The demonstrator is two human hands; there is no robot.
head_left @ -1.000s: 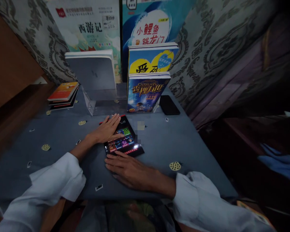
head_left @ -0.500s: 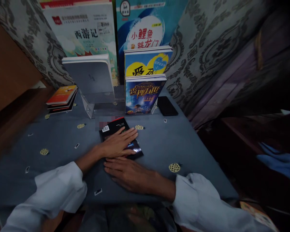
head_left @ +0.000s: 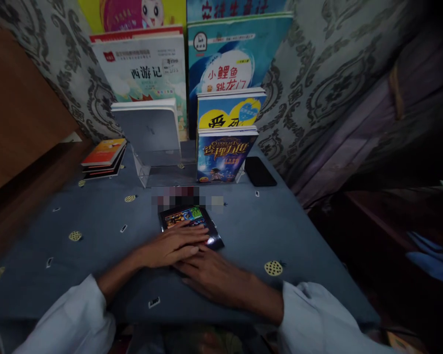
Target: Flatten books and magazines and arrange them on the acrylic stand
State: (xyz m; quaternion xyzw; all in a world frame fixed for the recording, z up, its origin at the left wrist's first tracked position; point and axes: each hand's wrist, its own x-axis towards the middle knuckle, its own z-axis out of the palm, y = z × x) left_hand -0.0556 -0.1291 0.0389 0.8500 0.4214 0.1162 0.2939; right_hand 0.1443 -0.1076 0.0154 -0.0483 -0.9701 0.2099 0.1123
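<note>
- Left hand (head_left: pixel 170 246) lies flat, unclenched, over the glossy booklet (head_left: pixel 186 215).
- Right hand (head_left: pixel 221 278), loosely spread, touches it.
- Uneven pressure could skid the booklet.

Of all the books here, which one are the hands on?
The dark book lying flat in front of the clear stand; the left hand rests on its cover.

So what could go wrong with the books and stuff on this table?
The black book under the left hand looks shiny, so it could slide if pushed. A hard push forward might bump the clear rack and shake its books. The phone lies close to the table's right edge, so a knock could send it off.
</note>
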